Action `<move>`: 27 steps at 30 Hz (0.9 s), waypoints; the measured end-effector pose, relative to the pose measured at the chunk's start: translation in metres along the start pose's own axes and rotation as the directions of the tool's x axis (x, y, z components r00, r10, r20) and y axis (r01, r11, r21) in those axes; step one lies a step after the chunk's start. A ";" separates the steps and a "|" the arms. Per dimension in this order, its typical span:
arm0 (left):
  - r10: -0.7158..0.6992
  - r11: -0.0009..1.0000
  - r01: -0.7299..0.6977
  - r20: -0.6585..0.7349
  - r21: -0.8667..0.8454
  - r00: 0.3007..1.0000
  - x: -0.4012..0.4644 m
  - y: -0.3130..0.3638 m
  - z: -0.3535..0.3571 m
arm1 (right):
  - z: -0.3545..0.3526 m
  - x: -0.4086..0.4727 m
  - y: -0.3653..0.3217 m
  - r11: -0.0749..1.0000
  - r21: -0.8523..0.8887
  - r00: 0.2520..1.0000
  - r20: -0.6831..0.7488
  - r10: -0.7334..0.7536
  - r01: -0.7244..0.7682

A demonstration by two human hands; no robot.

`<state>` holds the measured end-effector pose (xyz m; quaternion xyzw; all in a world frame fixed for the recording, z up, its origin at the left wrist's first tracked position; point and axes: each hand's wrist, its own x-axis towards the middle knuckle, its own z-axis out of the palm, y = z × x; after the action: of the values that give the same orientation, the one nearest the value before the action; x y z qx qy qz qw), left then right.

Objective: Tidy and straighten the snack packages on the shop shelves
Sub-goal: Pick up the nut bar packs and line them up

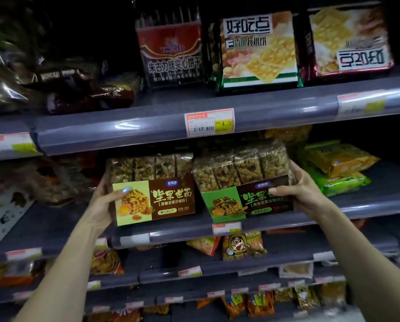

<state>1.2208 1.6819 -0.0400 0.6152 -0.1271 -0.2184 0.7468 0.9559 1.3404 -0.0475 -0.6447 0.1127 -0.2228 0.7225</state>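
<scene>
Hands, left hand (106,201) and right hand (296,194), grip two nut-bar packs (194,194) together.

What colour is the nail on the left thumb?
Light blue, on the left hand; head view.

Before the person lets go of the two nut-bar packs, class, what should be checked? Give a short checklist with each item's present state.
1. Left hand grips the light-green pack: ok.
2. Right hand grips the dark-green pack: ok.
3. Light-green pack upright, facing front: ok.
4. Dark-green pack straight: not ok, tilted.
5. Packs resting on the shelf: cannot tell.
</scene>
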 end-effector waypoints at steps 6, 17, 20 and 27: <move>-0.058 0.998 0.060 0.072 -0.022 0.996 0.006 -0.020 0.007 | -0.005 -0.007 0.010 0.994 -0.106 0.997 -0.082 -0.016 0.007; 0.026 0.976 -0.030 0.023 0.216 0.999 0.013 -0.022 0.011 | -0.006 -0.015 0.021 0.979 -0.197 0.981 -0.174 -0.086 0.051; 0.277 0.880 -0.147 -0.237 0.453 0.931 -0.005 -0.021 0.032 | -0.008 -0.015 0.021 0.975 -0.215 0.980 -0.178 -0.087 0.048; 0.605 0.473 -0.529 0.176 0.704 0.777 -0.052 -0.036 0.128 | -0.011 -0.014 0.028 0.961 -0.270 0.980 -0.167 -0.109 0.061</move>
<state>1.1104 1.5916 -0.0439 0.7887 -0.3618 0.1396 0.4770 0.9433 1.3391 -0.0782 -0.7164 0.1785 -0.2943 0.6069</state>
